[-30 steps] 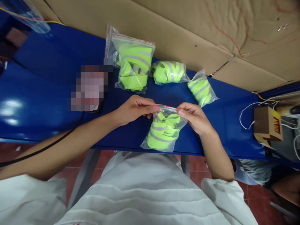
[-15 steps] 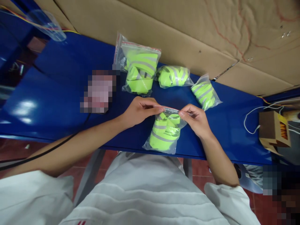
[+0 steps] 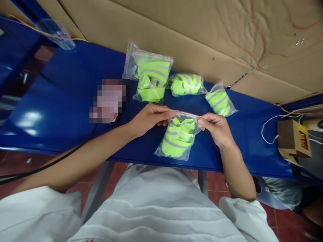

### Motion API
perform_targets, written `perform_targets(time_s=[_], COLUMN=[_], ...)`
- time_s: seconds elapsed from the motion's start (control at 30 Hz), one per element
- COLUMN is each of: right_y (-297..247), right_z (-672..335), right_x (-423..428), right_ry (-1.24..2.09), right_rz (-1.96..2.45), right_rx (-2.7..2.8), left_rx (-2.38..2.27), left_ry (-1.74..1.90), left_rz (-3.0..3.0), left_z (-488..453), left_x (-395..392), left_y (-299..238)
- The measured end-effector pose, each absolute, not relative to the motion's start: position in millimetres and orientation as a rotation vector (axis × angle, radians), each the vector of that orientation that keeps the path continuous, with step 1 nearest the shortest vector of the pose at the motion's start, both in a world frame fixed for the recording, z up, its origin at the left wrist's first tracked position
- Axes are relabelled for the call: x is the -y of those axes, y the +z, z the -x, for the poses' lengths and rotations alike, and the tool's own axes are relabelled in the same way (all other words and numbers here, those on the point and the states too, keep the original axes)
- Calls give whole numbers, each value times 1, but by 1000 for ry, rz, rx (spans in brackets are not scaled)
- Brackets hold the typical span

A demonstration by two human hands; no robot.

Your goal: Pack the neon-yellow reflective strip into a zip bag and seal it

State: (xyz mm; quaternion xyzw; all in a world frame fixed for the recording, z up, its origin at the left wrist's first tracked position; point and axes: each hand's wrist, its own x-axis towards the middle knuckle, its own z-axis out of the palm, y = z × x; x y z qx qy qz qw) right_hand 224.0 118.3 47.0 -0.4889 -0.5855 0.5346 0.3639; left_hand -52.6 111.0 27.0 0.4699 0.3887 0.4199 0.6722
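Bag in hand: We had the clear bag [image 3: 188, 155] of lime-yellow bands [image 3: 174, 148] over the near side of the blue table [image 3: 209, 156], in front of our body; whether its lower end rested on the surface, we could not tell.
Step at the red-lined edge: We judged this to be work on the bag's mouth, since both hands were at the top edge [image 3: 185, 113] and the bands lay inside; whether the seal was pressed fully together, we could not make out.
What the edge called for: In our judgement, the next move needed an even pinch along the strip, with the edge kept taut and the bands clear of it.
Left hand: Our left hand [image 3: 151, 117] was clamped on the left end of the top edge, thumb laid along the near face, fingers curled behind.
Right hand: Our right hand [image 3: 215, 127] pinched near the right end, thumb and fingers together on the plastic.
Forearms: We held the left one in a long slant from the lower left, the right one steeper, bent at the elbow.
Bags beyond: Past our hands lay a larger bag [image 3: 153, 75], a middle bag [image 3: 186, 84] and a small bag [image 3: 219, 101], all untouched.
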Motion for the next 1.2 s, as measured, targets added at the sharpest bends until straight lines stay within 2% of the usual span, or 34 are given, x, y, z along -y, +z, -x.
perform_targets(time_s=[0.2, 0.27, 0.43, 0.6, 0.73, 0.9, 1.07, 1.2], right_y=[37, 38, 41, 28, 23, 18, 10, 15], right_z=[-225, -224, -233, -258, -250, -210, -205, -212], right_x=[-122, -121, -125, -146, -145, -119, -114, -117], right_ry=[1273, 1035, 152, -117, -102, 388, 564, 482], right_rz=[1284, 1310, 1256, 1526, 1473, 1173, 1130, 1129], right_rx=[1441, 1570, 1934, 1966, 1944, 2157, 2170, 2038], left_rx=[-842, -882, -1024, -991, -1008, -943, -784, -850], left_ry=[917, 966, 1141, 1286, 1156, 931, 1109, 1381], left_rz=[-1036, -1113, -1059, -1478, -2028, -2315, -2390, -2361], left_z=[56, 56, 55, 59, 59, 53, 48, 44], left_x=[-110, -110, -113, -108, -97, -96, -97, -103], left_y=[29, 30, 21, 18, 21, 5, -2, 30])
